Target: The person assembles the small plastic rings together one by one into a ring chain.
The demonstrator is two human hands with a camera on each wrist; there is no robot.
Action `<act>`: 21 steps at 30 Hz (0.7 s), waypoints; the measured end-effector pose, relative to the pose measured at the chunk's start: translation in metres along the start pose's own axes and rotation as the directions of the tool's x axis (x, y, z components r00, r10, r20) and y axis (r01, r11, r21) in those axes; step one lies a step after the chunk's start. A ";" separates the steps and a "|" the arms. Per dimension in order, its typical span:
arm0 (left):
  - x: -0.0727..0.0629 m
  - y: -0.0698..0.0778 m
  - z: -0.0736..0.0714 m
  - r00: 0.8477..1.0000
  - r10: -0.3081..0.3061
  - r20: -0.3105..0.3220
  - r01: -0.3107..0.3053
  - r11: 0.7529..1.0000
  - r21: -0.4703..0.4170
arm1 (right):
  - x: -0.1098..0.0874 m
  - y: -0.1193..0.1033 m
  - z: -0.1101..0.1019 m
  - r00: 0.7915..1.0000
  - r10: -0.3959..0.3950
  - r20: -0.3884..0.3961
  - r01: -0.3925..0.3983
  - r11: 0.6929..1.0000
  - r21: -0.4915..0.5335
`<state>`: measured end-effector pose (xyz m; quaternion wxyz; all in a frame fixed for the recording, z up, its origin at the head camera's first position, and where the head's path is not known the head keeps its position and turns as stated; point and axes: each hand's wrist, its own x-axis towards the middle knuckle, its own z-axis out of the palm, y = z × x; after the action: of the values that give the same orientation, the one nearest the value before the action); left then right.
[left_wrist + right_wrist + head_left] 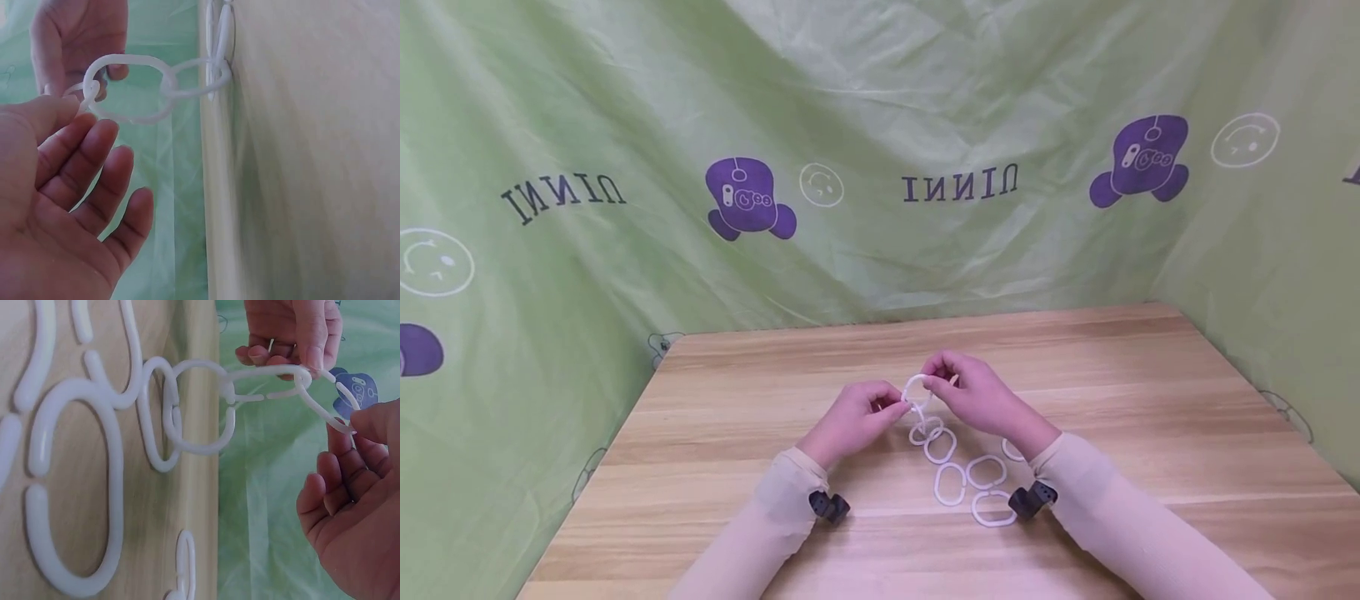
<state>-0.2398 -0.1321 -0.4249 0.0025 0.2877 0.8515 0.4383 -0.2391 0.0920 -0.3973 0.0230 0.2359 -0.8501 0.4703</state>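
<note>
In the head view both hands meet over the middle of the table around a short chain of white plastic C-links. My right hand pinches the top link between thumb and fingertips. The left hand has thumb and forefinger where that link joins the second link, its other fingers loosely bent. From there a third link hangs down to a fourth link at the tabletop. Each link has a small gap in its side, seen in the right wrist view.
Several loose white links lie nearer me, among them one link and another by the right wrist camera. One more link is partly hidden behind the right wrist. A green printed curtain hangs behind the wooden table.
</note>
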 end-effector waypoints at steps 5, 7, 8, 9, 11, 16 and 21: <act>0.001 -0.001 -0.006 0.997 -0.001 -0.080 0.002 1.000 0.015 | -0.006 0.008 -0.004 0.999 0.019 0.045 -0.017 0.999 -0.039; 0.001 0.000 -0.009 0.994 0.006 -0.106 -0.004 1.000 0.022 | -0.010 0.013 -0.006 0.995 0.017 0.096 -0.010 0.997 -0.079; 0.001 0.000 -0.010 0.993 0.009 -0.115 -0.006 1.000 0.022 | -0.013 0.016 -0.006 0.992 0.015 0.128 -0.002 0.995 -0.105; 0.001 0.000 -0.011 0.993 0.012 -0.122 -0.009 1.000 0.021 | -0.016 0.019 -0.007 0.987 0.012 0.162 0.010 0.991 -0.130; 0.001 0.001 -0.013 0.991 0.019 -0.130 -0.017 1.000 0.020 | -0.022 0.025 -0.009 0.973 0.006 0.233 0.037 0.983 -0.180; 0.002 0.000 -0.014 0.991 0.035 -0.125 -0.034 0.999 0.017 | -0.038 0.032 -0.013 0.927 -0.021 0.375 0.130 0.954 -0.269; 0.002 0.000 -0.014 0.992 0.049 -0.115 -0.047 0.999 0.022 | -0.048 0.032 -0.014 0.904 -0.055 0.424 0.231 0.897 -0.376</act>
<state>-0.2454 -0.1418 -0.4159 -0.0602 0.2822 0.8473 0.4459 -0.2126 0.1353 -0.4273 -0.0670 0.3802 -0.8969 0.2157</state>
